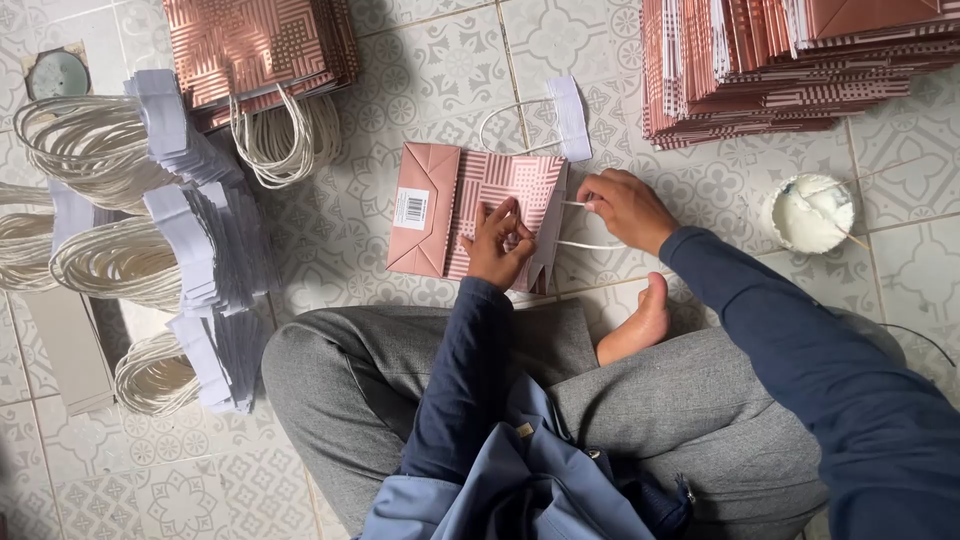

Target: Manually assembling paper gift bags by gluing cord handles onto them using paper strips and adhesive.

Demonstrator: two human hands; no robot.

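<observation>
Head view looks down at a flat pink paper bag (480, 215) lying on the tiled floor (400, 100) in front of crossed legs. Left hand (497, 243) presses its fingers down on the bag's patterned face. Right hand (625, 208) pinches a white cord handle (590, 243) at the bag's open end. A cup of white glue (811, 212) sits to the right, and stacked bags (780, 65) lie beyond.
</observation>
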